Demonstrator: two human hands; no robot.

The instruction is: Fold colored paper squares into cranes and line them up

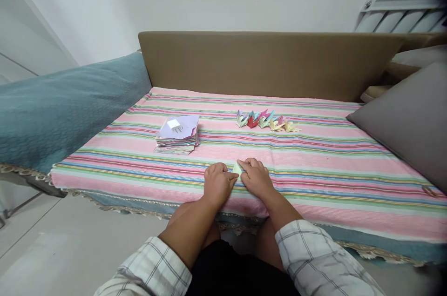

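A small piece of pale green folded paper [237,168] lies on the striped cloth between my two hands. My left hand [217,182] is curled, its thumb and forefinger pressed against the paper's lower part. From the other side my right hand [257,177] holds the paper, with the forefinger at its upper tip and the thumb lower down. Several folded paper cranes [264,121] in various colours sit in rows beyond my right hand. Past my left hand stands a stack of paper squares [178,140], a white plug adapter [174,124] resting on its top lilac sheet.
The pink striped cloth [314,156] covers a sofa seat before a brown backrest [258,63]. A blue-covered armrest [70,100] rises at the left, a grey cushion [408,119] at the right. A small brown object [430,191] lies near the right edge.
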